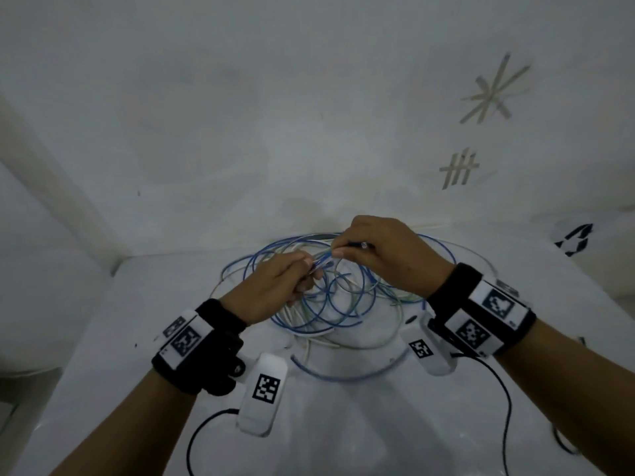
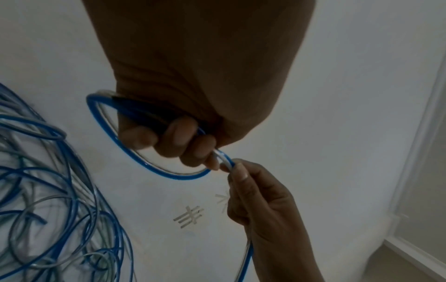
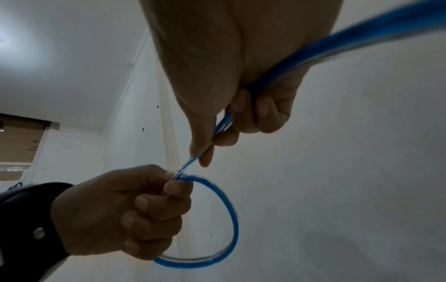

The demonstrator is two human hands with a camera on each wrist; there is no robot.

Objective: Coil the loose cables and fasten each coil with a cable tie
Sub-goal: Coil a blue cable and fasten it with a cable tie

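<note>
Head view looks down; wrist views close, sharing the blue cable (image 2: pixel 144 162).

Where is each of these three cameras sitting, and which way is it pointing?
Head: worn on the head, looking forward and down at the left hand, the right hand and the tangled cables on the white table; both forearms show.
Left wrist: along the left hand, which grips a blue cable loop.
Right wrist: along the right hand, which pinches the same cable; the left hand is opposite.
Shared: both wrist views show both hands and the loop.
</note>
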